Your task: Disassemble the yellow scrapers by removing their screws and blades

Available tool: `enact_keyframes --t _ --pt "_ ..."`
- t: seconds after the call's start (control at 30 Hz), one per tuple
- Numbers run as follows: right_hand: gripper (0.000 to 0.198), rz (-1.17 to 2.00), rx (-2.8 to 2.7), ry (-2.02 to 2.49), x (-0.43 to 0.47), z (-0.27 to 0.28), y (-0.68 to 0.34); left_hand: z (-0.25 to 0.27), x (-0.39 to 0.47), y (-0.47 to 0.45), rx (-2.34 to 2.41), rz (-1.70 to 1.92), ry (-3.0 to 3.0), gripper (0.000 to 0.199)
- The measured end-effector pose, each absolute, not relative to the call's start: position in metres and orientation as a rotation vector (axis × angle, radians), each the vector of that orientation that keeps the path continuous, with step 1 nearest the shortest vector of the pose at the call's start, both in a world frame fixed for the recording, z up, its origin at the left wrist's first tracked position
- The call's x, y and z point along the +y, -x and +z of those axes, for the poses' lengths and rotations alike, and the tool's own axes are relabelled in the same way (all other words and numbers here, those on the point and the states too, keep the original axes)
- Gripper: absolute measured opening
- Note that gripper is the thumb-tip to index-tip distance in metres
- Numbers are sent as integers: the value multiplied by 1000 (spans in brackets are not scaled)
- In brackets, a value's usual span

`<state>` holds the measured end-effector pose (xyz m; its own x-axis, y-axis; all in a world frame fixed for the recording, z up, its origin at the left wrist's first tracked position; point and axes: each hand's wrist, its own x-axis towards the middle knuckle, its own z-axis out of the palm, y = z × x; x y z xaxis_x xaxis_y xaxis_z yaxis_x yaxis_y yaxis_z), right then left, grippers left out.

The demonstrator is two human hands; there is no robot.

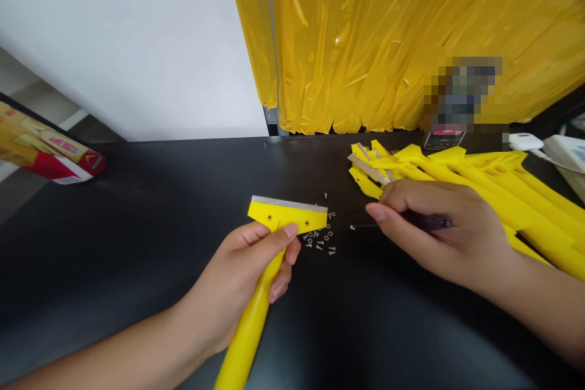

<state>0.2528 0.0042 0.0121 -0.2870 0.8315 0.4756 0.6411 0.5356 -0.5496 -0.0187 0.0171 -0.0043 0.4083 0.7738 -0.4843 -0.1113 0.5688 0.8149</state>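
My left hand (258, 262) is closed around the neck of a yellow scraper (247, 329), thumb on its head. A metal blade (287, 203) runs along the head's far edge, and two screw holes show in the yellow plastic. My right hand (439, 228) grips a screwdriver (427, 220) with a dark handle, mostly hidden by the fingers. Its thin shaft points left, and a small screw (351, 227) sits at the tip. Several loose screws and nuts (320, 245) lie on the black table just right of the scraper head.
More yellow scrapers (493, 183) are piled at the right, behind my right hand. A phone (443, 139), partly blurred out, leans against the yellow plastic sheeting (347, 42). At the far right is a white plug-like device (525, 141) with a cable. A red and yellow package (50, 146) stands at the left.
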Motion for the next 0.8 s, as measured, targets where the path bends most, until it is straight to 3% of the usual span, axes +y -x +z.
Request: enact_keyframes --t 0.43,0.8 --pt "21 401 -1873 1096 -10 21 -250 -4 16 18 1006 593 -803 44" --pt "4 844 -1581 807 -23 10 -249 -3 10 16 911 516 -666 43"
